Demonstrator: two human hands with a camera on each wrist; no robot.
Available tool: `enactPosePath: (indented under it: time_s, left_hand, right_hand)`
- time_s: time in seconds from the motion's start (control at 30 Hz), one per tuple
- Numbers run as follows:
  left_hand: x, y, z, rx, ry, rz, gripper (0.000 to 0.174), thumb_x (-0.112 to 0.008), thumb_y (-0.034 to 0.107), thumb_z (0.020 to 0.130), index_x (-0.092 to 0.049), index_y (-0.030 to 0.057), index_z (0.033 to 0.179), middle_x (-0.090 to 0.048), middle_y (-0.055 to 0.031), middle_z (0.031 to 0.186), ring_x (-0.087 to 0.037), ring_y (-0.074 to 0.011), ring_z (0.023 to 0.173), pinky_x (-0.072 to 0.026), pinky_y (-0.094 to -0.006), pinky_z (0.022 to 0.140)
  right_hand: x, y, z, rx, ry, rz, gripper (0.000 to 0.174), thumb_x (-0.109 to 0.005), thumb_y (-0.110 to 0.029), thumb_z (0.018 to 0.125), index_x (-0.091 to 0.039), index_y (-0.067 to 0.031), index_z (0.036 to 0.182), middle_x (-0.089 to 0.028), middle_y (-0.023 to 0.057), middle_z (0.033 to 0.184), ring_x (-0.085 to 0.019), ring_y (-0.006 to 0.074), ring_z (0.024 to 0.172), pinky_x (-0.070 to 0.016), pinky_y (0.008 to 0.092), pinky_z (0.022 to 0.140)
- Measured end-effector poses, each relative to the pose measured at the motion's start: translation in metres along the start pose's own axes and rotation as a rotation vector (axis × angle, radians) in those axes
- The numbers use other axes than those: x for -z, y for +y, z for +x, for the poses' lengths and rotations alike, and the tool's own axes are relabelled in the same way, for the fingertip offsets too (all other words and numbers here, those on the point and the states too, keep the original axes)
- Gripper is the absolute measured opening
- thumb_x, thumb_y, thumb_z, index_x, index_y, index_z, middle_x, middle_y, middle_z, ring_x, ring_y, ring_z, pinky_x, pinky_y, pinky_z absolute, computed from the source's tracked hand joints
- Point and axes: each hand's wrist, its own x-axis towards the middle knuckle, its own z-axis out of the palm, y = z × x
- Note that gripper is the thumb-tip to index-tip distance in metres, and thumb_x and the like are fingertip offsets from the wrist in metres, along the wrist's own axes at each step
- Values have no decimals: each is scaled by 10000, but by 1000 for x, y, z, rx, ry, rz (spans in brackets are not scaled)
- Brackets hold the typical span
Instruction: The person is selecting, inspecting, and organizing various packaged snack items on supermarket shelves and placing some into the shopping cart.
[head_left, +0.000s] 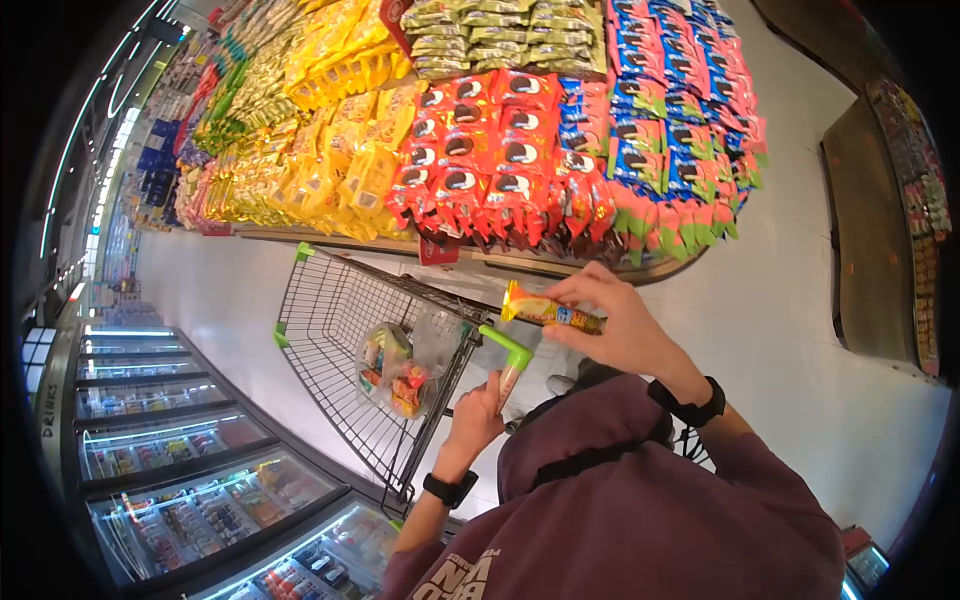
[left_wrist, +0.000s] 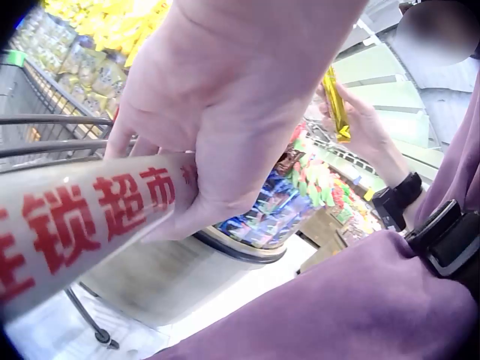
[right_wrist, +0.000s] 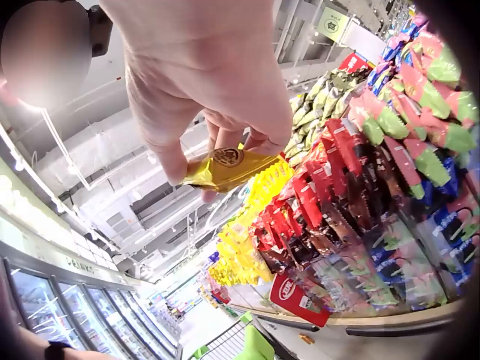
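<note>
My right hand (head_left: 622, 322) pinches a small yellow and brown snack packet (head_left: 556, 312) between thumb and fingers, above the cart handle. The right wrist view shows the yellow packet (right_wrist: 236, 166) lying across under the fingertips. My left hand (head_left: 474, 420) grips the white cart handle (left_wrist: 97, 214) with red lettering, its fingers wrapped round the bar. Ahead of the handle is the wire shopping cart (head_left: 325, 330) with green corners. Inside the cart sit clear plastic bags (head_left: 385, 350), with red and yellow packets (head_left: 408, 388) in them.
A large display of bagged snacks, red packets (head_left: 470, 140), yellow packets (head_left: 350, 170) and blue and pink packets (head_left: 690, 130), stands beyond the cart. Glass-door fridges (head_left: 190, 450) line the left side. A brown shelf unit (head_left: 875, 220) is at the right.
</note>
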Motion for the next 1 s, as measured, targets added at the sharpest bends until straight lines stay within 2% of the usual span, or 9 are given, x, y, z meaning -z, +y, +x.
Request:
enactPosePath:
  time_s: [0.2,0.23,0.33,0.37,0.47,0.6,0.7,0.93,1.0]
  left_hand:
    - [9,-31,-3,107,128,-5,377,-582,-50,756,-480,48,1105,-641,-222,807,-631,-443,757,-490,-528,645]
    - [10,-42,-2,104,155,-25,375,-597,-24,767,-482,58,1115,-646,-222,807,-631,-447,764,-493,-535,644]
    - [20,-68,2,169,150,-43,354,-606,1,781,-486,60,1109,-652,-233,827,-628,-459,790,-496,-546,658]
    - [25,-75,3,170,150,-46,349,-601,-1,782,-483,57,1105,-651,-238,827,-627,-462,789,-496,-547,656]
    - [30,-96,5,179,115,-40,344,-606,10,802,-474,61,1115,-659,-232,822,-635,-462,777,-497,-549,651]
    - [60,-130,9,153,-11,-26,439,-709,130,817,-441,66,1158,-666,-232,805,-646,-456,760,-513,-541,655]
    - [86,-147,12,98,-93,36,586,-788,250,788,-407,50,1185,-663,-239,787,-656,-444,753,-523,-528,650]
    - [118,-223,24,-198,-42,109,647,-814,304,761,-391,28,1165,-658,-202,777,-670,-397,748,-535,-467,640]
    - [125,-236,27,-157,-70,144,673,-818,292,755,-388,-5,1179,-652,-212,775,-664,-408,753,-534,-474,654]
  right_hand:
    - [-5,-11,43,-104,-110,171,486,-856,-202,758,-590,-52,1136,-596,26,902,-481,82,703,-399,240,598]
    - [-6,-14,50,-201,-143,230,501,-812,-146,810,-500,-69,1195,-606,30,949,-490,57,669,-409,218,567]
    - [-25,-10,71,-32,11,618,515,-757,-211,877,-448,-61,1261,-618,30,968,-563,96,657,-450,244,556]
    - [-13,-15,70,-217,-93,683,457,-684,-137,931,-418,-63,1295,-624,37,996,-618,123,747,-504,257,632]
    - [-14,-11,76,-233,-125,984,426,-649,-79,941,-419,-46,1298,-635,69,1048,-653,149,806,-529,277,663]
    - [-33,-15,85,-201,-97,814,317,-637,-43,939,-504,-29,1227,-662,104,1050,-676,162,804,-545,282,650]
    - [-58,-15,93,-221,16,756,294,-707,-29,886,-527,-22,1117,-675,92,996,-678,145,850,-561,278,684]
    - [-143,-36,133,-111,198,722,338,-746,13,830,-491,-48,1044,-653,111,1064,-662,163,941,-583,304,786]
    - [-169,-36,143,-80,246,750,339,-741,20,830,-487,-44,1045,-657,121,1073,-671,173,916,-587,314,776]
